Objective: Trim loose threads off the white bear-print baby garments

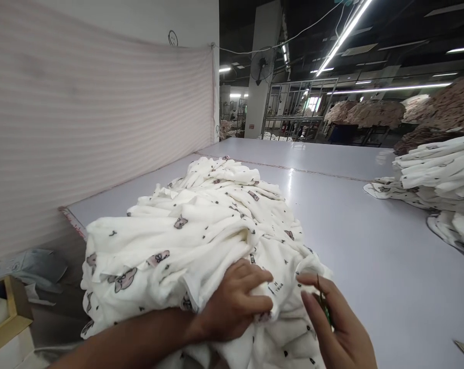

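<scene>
Both hands [289,312] closed, pinching the white garment [185,241].

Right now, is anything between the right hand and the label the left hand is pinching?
Nothing visible. The left hand grips the white fabric beside its label; the right hand, holding a small green tool, sits just right of it across open cloth.

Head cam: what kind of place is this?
Most likely a garment factory floor. A heap of white printed fleece pieces lies on a big grey worktable, folded stacks wait at the right, and brown fabric piles sit under strip lights behind.
</scene>
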`<state>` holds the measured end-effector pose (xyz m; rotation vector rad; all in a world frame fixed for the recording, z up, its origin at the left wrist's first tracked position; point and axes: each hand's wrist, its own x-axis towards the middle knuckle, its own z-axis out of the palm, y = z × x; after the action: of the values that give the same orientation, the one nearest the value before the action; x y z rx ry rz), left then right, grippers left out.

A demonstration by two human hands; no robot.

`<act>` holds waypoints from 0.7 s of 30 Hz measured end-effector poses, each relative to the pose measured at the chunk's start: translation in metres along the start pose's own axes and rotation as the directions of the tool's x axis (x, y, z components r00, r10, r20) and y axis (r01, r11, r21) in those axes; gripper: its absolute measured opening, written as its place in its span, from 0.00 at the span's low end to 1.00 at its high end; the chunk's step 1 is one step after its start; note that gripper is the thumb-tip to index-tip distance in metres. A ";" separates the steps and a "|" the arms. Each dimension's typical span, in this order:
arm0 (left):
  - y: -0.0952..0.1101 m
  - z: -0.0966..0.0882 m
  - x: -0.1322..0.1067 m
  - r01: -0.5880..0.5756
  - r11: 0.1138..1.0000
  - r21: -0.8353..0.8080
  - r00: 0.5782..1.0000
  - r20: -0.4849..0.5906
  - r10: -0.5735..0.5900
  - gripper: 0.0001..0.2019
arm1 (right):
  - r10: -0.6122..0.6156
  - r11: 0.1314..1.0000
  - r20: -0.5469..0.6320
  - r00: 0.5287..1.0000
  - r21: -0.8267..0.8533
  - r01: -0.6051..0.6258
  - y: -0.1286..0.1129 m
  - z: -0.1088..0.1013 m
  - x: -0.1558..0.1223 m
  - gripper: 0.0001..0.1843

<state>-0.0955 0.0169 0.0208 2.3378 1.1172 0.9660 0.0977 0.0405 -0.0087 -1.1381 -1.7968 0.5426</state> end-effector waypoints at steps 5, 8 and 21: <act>-0.004 -0.040 0.007 0.267 0.872 -0.410 0.962 0.165 -0.217 0.04 | -0.078 0.990 0.208 0.975 -0.100 0.101 0.005 -0.009 0.028 0.12; -0.010 -0.084 0.011 0.339 0.805 -0.486 0.921 0.000 -0.388 0.05 | -0.145 0.973 0.363 0.920 -0.116 0.199 0.000 -0.006 0.030 0.08; 0.030 -0.079 -0.006 0.377 0.925 -0.037 0.925 0.072 -0.374 0.22 | -0.475 0.871 0.127 0.871 -0.071 0.485 0.014 0.000 0.006 0.13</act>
<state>-0.1395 -0.0029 0.0909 1.9940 1.4290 0.7616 0.1037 0.0521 -0.0162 -0.6880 -2.1267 0.2165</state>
